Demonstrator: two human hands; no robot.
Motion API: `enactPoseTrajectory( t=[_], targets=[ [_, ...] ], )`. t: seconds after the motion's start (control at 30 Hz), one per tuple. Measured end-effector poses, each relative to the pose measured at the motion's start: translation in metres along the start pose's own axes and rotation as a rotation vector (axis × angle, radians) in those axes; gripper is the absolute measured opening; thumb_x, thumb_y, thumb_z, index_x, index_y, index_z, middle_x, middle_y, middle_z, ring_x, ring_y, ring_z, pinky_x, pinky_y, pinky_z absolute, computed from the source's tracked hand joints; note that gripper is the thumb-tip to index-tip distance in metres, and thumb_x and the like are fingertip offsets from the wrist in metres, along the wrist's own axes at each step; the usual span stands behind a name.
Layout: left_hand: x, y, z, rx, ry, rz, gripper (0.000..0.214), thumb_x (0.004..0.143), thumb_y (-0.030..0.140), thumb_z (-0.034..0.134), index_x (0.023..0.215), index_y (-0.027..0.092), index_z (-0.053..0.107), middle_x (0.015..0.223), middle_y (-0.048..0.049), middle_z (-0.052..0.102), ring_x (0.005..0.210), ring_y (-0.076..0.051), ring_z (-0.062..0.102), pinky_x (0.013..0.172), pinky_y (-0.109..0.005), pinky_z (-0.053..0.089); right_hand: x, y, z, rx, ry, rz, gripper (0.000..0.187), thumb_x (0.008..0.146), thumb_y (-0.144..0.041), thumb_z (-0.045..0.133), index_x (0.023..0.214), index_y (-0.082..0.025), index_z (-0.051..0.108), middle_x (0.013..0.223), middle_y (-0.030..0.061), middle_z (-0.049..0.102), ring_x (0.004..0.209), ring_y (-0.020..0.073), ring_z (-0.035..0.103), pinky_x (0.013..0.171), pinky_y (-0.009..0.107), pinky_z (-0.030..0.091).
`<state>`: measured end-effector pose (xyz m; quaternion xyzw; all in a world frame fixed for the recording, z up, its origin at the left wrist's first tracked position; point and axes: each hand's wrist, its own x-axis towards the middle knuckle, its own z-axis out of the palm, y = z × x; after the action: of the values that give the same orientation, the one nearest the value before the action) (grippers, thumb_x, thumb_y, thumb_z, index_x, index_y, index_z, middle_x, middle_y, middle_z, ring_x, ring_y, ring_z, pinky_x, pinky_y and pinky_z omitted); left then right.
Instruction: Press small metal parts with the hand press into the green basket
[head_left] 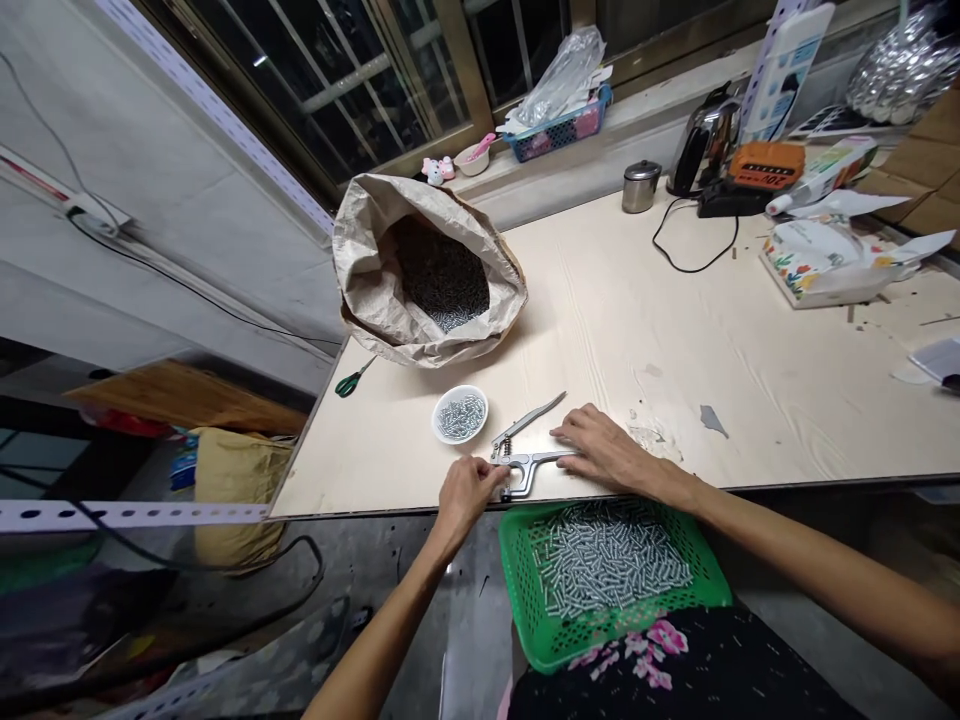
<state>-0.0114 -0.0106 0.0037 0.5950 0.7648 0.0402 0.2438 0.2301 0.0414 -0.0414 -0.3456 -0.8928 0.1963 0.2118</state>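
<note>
Near the desk's (615,310) left edge a sack (367,260) gapes, perhaps for easy scooping. A green basket (520,590) sits below the near edge, likely to catch pieces. At that edge lie pliers (534,460): the left hand (466,492) pinches their head, seemingly steadying it; the right hand (611,450) spreads loosely by a handle. A bowl (436,415) stands within reach.

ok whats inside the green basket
The green basket holds a heap of small, silvery metal pieces. They cover most of its floor, so whatever lies beneath the top layer can't be seen.
</note>
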Motion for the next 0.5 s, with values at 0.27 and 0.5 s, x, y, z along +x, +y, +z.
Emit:
enactPoseTrajectory(
  t=[0.27,0.5],
  targets=[
    [0.017,-0.001,0.008,-0.043,-0.269,-0.138,0.032,0.070,0.040,0.063,0.051,0.016,0.056,0.047,0.0024,0.052,0.051,-0.012,0.048,0.051,-0.024,0.028,0.005,-0.006,0.036,-0.139,0.057,0.045,0.007,0.089,-0.022,0.055,0.087,-0.018,0.061,0.088,0.0052,0.060,0.084,0.0197,0.048,0.072,0.032,0.032],
    [-0.001,0.008,-0.017,0.511,-0.004,0.204,0.021,0.081,0.011,0.049,0.071,0.014,0.066,0.088,-0.0128,0.065,0.088,-0.024,0.060,0.067,-0.029,0.041,0.006,-0.001,0.036,-0.173,0.090,0.057,0.010,0.091,-0.022,0.052,0.086,-0.019,0.059,0.086,0.0043,0.060,0.083,0.0193,0.048,0.071,0.032,0.031]
  ],
)
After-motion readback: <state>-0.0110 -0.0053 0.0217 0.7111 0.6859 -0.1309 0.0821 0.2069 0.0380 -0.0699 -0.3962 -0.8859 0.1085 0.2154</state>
